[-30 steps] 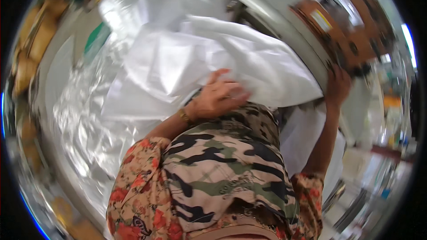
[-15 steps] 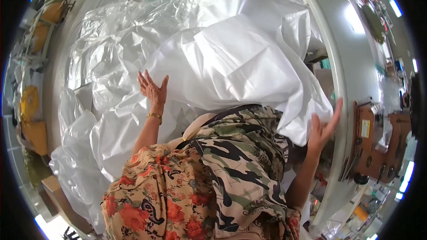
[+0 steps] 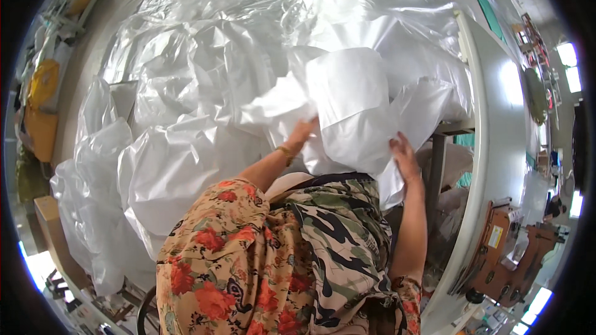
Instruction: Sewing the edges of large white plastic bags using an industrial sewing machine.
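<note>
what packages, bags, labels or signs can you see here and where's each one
Clear plastic bags: crumpled heap, upper left of the table.
White bags: bulging, hanging off the left table edge.
White folded fabric: centre, left hand and right hand on it.
Yellow packages: on shelves, far left.
Yellow label: small rectangle on brown equipment, lower right.
Brown cardboard box: lower left.

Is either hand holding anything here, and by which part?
Both hands are on the folded white fabric piece: the left hand at its lower left edge, the right hand against its lower right edge. A closed grip cannot be told.
</note>
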Demonstrator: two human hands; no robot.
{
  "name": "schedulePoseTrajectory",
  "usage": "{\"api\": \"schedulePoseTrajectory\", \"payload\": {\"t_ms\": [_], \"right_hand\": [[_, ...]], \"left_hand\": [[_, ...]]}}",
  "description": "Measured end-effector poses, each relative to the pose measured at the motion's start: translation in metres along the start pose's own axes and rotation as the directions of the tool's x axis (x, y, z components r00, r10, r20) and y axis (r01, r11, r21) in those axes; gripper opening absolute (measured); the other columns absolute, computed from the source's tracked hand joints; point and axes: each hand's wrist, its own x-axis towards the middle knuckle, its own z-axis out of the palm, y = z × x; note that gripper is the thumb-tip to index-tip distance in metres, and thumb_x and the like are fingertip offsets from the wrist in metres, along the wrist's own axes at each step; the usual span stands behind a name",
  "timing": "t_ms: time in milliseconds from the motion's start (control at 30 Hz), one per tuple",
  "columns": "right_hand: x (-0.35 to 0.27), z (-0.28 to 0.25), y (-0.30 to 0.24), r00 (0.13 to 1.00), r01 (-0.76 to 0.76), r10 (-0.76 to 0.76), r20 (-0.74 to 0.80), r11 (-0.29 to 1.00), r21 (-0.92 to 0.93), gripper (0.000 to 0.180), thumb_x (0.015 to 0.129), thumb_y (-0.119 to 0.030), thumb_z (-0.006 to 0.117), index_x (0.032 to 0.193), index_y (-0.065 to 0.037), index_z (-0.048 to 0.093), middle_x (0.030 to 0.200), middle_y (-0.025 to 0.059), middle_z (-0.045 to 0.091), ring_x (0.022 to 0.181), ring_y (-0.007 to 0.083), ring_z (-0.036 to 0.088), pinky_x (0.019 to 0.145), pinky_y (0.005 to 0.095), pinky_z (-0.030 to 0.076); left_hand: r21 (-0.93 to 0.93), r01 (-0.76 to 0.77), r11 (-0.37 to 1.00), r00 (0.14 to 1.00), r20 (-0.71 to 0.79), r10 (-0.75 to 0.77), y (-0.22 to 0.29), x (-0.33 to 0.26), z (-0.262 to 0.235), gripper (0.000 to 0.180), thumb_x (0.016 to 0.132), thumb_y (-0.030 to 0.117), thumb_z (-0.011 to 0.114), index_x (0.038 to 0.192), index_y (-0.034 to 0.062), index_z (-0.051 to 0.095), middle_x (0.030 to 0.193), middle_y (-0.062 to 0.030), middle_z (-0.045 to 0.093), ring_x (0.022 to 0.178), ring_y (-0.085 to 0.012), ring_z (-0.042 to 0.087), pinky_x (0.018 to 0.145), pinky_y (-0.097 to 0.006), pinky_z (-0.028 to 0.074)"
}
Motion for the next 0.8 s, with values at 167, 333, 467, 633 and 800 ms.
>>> {"api": "schedulePoseTrajectory", "payload": {"t_ms": [167,333,467,633,800], "right_hand": [[-0.033,0.072,0.013,0.945,0.322,-0.309,0.107,0.936,-0.142,0.052,0.092,-0.028,0.061,0.134,0.000,0.048,0.127,0.0124,0.059,0.120,0.0217,0.052,0.102,0.0348,0.040],[-0.083,0.078,-0.016,0.959,0.180,-0.234,0.160,0.939,0.291,0.058,0.082,-0.021,0.072,0.131,0.001,0.049,0.128,0.0115,0.054,0.115,0.0210,0.053,0.099,0.0372,0.043],[-0.105,0.083,-0.041,0.908,0.412,-0.417,0.044,0.906,0.093,0.056,0.082,-0.024,0.073,0.127,0.002,0.052,0.117,0.0135,0.061,0.113,0.0250,0.056,0.096,0.0379,0.045],[-0.114,0.062,-0.089,0.837,0.470,-0.536,0.106,0.607,-0.641,0.053,0.085,-0.032,0.071,0.125,0.000,0.058,0.118,0.0235,0.060,0.110,0.0396,0.058,0.093,0.0438,0.046],[-0.137,0.010,-0.116,0.529,0.477,-0.808,-0.259,0.536,-0.697,0.038,0.093,-0.025,0.065,0.124,-0.003,0.062,0.124,0.0121,0.064,0.109,0.0294,0.061,0.086,0.0358,0.048]], "left_hand": [[-0.169,-0.235,0.957,0.855,0.432,0.287,0.071,-0.005,0.089,0.075,0.089,0.036,0.069,0.148,0.0054,0.034,0.143,-0.0111,0.045,0.129,-0.0198,0.045,0.104,-0.037,0.043],[-0.093,-0.498,0.862,0.740,0.473,0.478,0.107,-0.039,0.122,0.076,0.088,0.031,0.072,0.148,0.0049,0.033,0.142,-0.0100,0.046,0.130,-0.0190,0.044,0.109,-0.037,0.036],[-0.325,-0.384,0.864,0.800,0.350,0.487,0.123,-0.063,0.131,0.073,0.087,0.026,0.074,0.146,0.0043,0.035,0.140,-0.0090,0.049,0.129,-0.0181,0.045,0.111,-0.037,0.035],[-0.219,-0.370,0.903,0.923,0.021,0.383,0.125,-0.053,0.126,0.058,0.083,0.012,0.076,0.134,0.0018,0.049,0.126,-0.0088,0.060,0.114,-0.0173,0.058,0.095,-0.033,0.050],[-0.155,-0.589,0.793,0.755,-0.457,0.471,0.169,-0.013,-0.030,0.066,0.103,0.056,0.023,0.142,0.0066,0.043,0.131,-0.0085,0.053,0.118,-0.0210,0.052,0.105,-0.036,0.042]]}}
